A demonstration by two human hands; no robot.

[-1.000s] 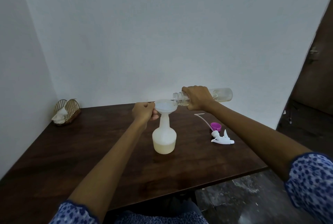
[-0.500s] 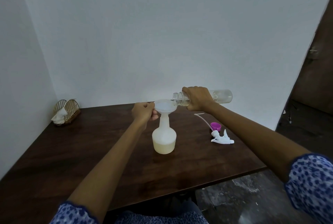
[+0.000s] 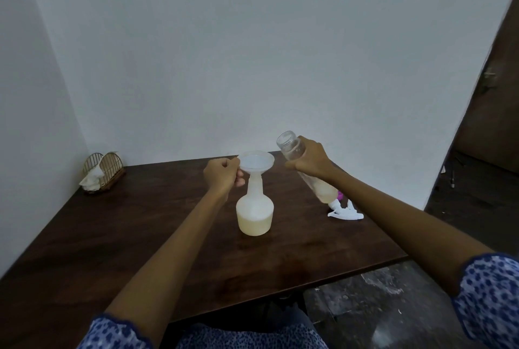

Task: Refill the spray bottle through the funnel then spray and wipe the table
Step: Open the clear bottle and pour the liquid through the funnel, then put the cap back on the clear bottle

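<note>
A white spray bottle (image 3: 255, 212) stands uncapped mid-table, its lower part filled with pale yellowish liquid. A white funnel (image 3: 256, 162) sits in its neck. My left hand (image 3: 222, 177) pinches the funnel's left rim. My right hand (image 3: 310, 161) grips a clear refill bottle (image 3: 292, 147), now tilted with its open mouth up and to the left, away from the funnel; a little pale liquid lies in its lower end. The white trigger spray head (image 3: 346, 212) lies on the table to the right, partly behind the refill bottle.
The dark wooden table (image 3: 140, 236) ends at a right edge near my right forearm, with floor beyond. A wire holder with a white cloth (image 3: 101, 174) stands in the far left corner. A pink cap (image 3: 340, 195) peeks out behind the refill bottle. White walls close the back and left.
My right hand has swung the refill bottle from lying level over the funnel to mouth-up, pulling it away to the right. My left hand stays on the funnel.
</note>
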